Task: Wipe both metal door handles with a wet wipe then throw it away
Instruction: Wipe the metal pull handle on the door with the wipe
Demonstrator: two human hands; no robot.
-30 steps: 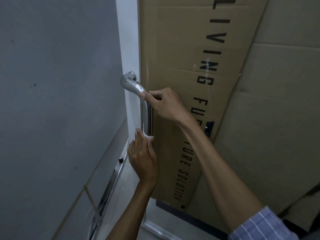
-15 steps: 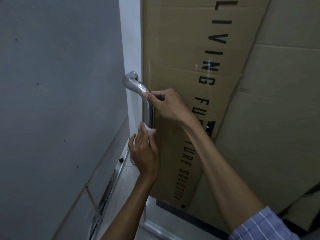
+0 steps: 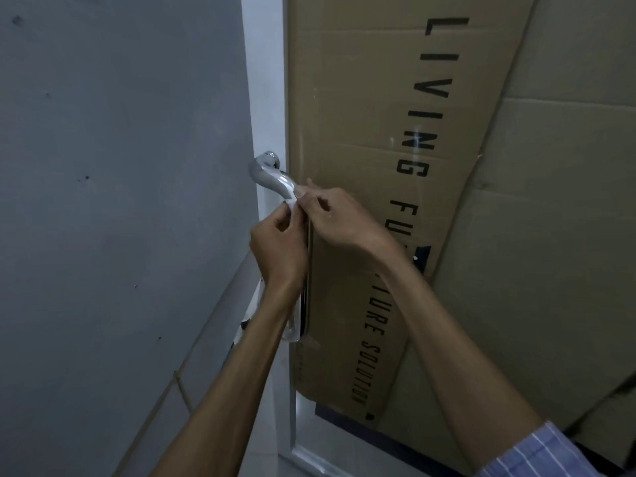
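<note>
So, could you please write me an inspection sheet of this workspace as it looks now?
Surface: white door edge carrying the handle; grey wall beside it.
Job's things: metal door handle, upright and shiny; wet wipe, white, wrapped on the handle just under its top bend. Second handle: nothing seen.
Clutter: printed cardboard sheet behind the handle.
Grips: left hand pinches the wipe at the handle; right hand pinches it from the other side.
Cables: nothing seen.
Surroundings: more cardboard on the right; striped sleeve at the bottom. Bin: nothing seen.
</note>
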